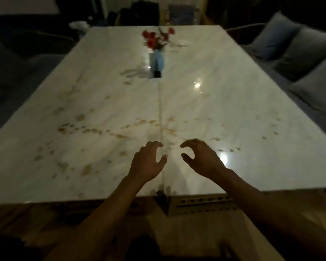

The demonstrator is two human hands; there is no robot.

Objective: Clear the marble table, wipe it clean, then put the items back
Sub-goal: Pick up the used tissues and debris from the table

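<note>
Nearest the camera are the person's two bare forearms, reaching out over the near edge of the big pale marble table point(102, 113) with its brownish veining and a seam running down the middle. The left hand point(148, 162) and right hand point(199, 159) hover side by side just past that edge, on either side of the seam, close together but not touching. Both have fingers loosely curled in a claw-ish shape with thumbs turned in toward each other, and the grip on each is released, nothing in either one. That posture reads like getting ready to reach for something, though that's only a guess.

The only item clearly on the table is the light blue vase of red flowers point(156, 57), standing upright way out at the far middle on the seam line, well apart from the hands. A small dark thing sits right at its base, too blurry to call. So the clearing step looks not yet done, vase untouched.

Room-wise there's lots of bare marble between hands and vase, so a straight reach down the centre has nothing in the way; it's a long stretch though. Grey cushions point(297, 53) on a seat sit just beside the right edge, dark seating on the left, and wood flooring below the near edge
</note>
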